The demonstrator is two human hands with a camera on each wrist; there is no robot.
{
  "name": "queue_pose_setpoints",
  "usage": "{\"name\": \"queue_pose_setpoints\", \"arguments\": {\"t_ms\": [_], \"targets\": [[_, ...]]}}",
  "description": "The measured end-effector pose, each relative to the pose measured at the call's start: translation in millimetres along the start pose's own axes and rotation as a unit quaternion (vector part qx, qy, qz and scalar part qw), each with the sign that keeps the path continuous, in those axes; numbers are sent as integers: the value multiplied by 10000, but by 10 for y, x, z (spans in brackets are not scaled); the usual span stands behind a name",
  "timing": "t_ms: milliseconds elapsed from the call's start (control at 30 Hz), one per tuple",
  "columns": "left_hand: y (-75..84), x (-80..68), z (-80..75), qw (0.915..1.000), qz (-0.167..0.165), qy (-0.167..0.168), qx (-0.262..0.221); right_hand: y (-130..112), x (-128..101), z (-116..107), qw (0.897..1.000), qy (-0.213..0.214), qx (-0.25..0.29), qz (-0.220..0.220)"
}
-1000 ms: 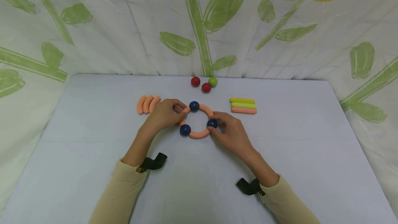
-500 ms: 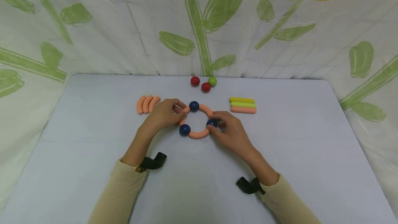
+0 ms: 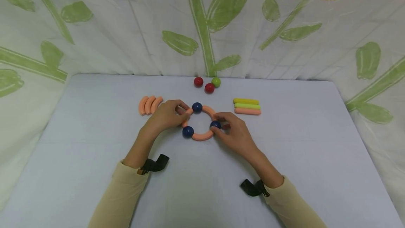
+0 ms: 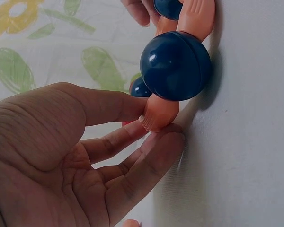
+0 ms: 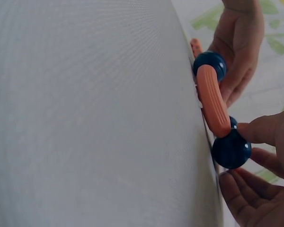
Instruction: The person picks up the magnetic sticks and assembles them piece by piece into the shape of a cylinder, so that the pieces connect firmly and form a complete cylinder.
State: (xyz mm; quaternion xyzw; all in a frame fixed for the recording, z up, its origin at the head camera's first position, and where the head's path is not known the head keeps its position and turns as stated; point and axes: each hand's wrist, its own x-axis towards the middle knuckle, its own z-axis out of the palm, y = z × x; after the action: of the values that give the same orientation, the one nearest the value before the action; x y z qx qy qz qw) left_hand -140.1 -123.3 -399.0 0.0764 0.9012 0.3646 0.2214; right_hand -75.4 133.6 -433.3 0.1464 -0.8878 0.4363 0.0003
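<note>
On the white table (image 3: 95, 122) lies a ring of three orange curved pieces (image 3: 202, 137) joined by three dark blue balls (image 3: 197, 107). My left hand (image 3: 184, 113) pinches the ring's left curved piece (image 4: 161, 113) between thumb and fingers, just beside a blue ball (image 4: 175, 66). My right hand (image 3: 221, 124) pinches the blue ball (image 5: 231, 150) at the ring's right side, where an orange arc (image 5: 212, 100) meets it. The ring rests flat on the table between both hands.
Three spare orange curved pieces (image 3: 150, 105) lie left of the ring. Two red balls (image 3: 198, 81) and a green ball (image 3: 216, 82) sit at the table's back edge. A yellow, a green and an orange straight stick (image 3: 246, 106) lie to the right. A leaf-patterned cloth hangs behind.
</note>
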Motion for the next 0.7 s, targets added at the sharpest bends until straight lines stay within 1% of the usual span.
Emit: {"name": "queue_pose_setpoints", "arguments": {"t_ms": [233, 400, 533, 700], "targets": [[10, -3, 7, 10000, -68, -30, 19, 13, -12, -6, 10000, 36, -47, 10], [-1, -17, 9, 9999, -74, -65, -40, 35, 7, -81, 9999, 34, -89, 55], [-6, -37, 12, 9998, -59, -74, -153, 55, 61, -223, 9996, 27, -282, 81], [28, -33, -1, 9998, -40, -81, -165, 113, 147, -459, 9964, 187, -822, -67]]}}
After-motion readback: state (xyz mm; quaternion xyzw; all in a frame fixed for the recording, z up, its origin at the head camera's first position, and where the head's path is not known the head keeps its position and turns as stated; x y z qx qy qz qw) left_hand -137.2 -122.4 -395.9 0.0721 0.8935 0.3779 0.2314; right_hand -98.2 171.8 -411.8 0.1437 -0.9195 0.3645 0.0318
